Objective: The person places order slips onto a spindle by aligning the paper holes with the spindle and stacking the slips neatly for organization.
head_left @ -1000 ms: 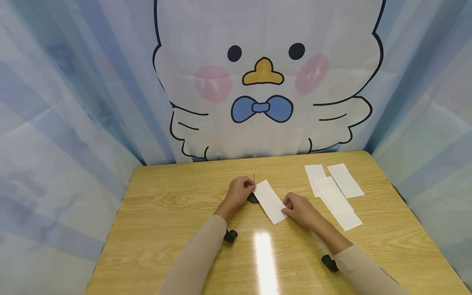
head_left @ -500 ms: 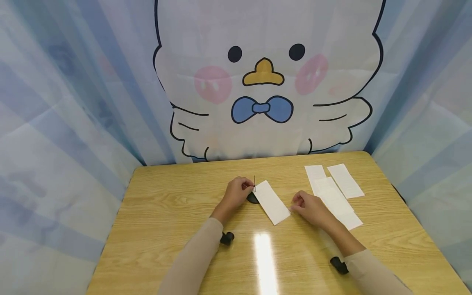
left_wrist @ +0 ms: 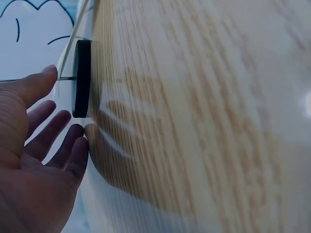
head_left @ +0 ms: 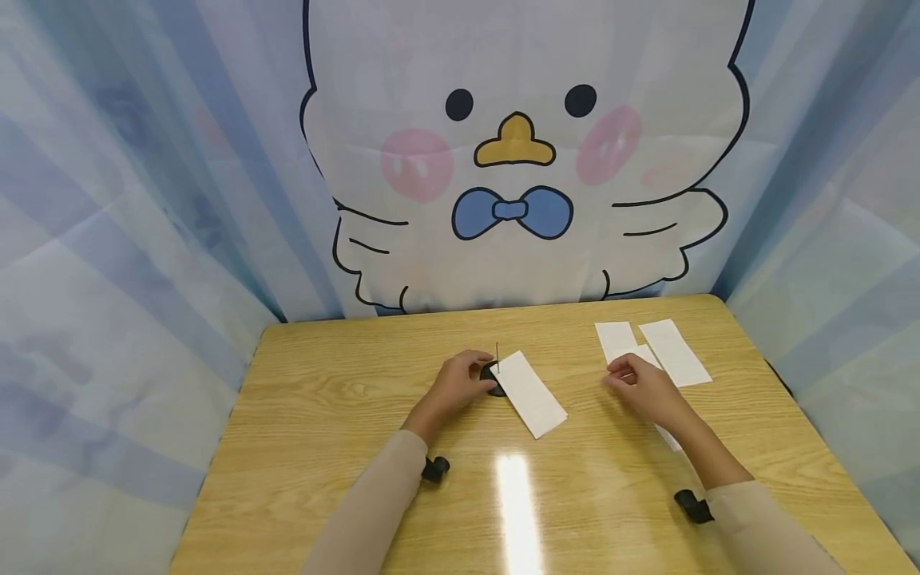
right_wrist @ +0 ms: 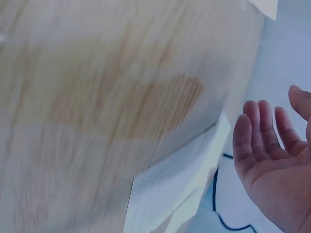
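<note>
A bill spike [head_left: 497,353] with a black round base [left_wrist: 82,80] and a thin upright rod stands at the table's middle. One corner of a white paper slip [head_left: 533,397] is on the rod, and the slip slants down to the right. Beside the base is my left hand [head_left: 460,378], its fingers spread and relaxed, with nothing gripped; whether it touches the base I cannot tell. My right hand [head_left: 644,390] hovers over loose white slips, fingers loosely bent and holding nothing. In the right wrist view that hand [right_wrist: 277,150] stands apart from the slips [right_wrist: 175,179] below.
Several white slips lie at the right: one [head_left: 613,339] at the back, another [head_left: 676,352] farther right, and more partly hidden under my right hand. The wooden table [head_left: 323,447] ends at a printed curtain [head_left: 402,263] behind. Black wrist cameras [head_left: 435,469] hang below both forearms.
My right hand has let go of the slip's lower end and moved right, over the loose slips. My left hand has let go of the slip's corner and opened beside the base.
</note>
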Demonstrator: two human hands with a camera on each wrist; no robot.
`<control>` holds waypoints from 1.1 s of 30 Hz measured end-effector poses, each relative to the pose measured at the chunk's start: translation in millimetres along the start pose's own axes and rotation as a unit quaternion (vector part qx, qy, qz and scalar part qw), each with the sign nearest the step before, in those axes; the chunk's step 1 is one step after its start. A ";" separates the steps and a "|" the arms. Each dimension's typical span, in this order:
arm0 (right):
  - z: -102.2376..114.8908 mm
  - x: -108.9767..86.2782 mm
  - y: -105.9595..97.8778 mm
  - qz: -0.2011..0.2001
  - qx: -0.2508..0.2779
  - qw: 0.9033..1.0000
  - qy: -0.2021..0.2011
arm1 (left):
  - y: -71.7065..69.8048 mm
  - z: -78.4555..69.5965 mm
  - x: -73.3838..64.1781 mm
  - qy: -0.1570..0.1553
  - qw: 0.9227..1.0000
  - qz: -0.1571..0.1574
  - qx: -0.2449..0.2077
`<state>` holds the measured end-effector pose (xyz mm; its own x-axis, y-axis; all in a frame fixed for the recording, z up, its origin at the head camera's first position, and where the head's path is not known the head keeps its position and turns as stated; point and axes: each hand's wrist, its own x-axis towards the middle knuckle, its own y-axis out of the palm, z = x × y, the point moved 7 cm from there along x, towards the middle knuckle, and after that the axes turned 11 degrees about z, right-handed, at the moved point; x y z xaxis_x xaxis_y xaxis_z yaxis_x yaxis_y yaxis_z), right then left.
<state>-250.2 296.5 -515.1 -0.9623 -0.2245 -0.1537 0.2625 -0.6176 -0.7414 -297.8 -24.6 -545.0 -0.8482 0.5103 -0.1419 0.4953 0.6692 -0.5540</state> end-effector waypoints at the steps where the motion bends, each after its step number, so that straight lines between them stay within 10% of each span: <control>1: -2.7 -0.3 -4.0 -0.002 0.000 1.000 0.002 | 0.4 -0.8 -0.1 0.004 1.000 0.002 0.007; 33: -117.4 -10.2 -78.9 -0.080 -0.014 0.987 0.137 | 6.9 1.6 2.7 -0.011 0.993 0.002 0.114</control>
<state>-269.5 436.0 -531.7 -0.9754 0.0899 -0.2012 0.1068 -0.6060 -0.7883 -297.1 -19.5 -550.6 -0.8515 0.4989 -0.1611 0.4453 0.5259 -0.7247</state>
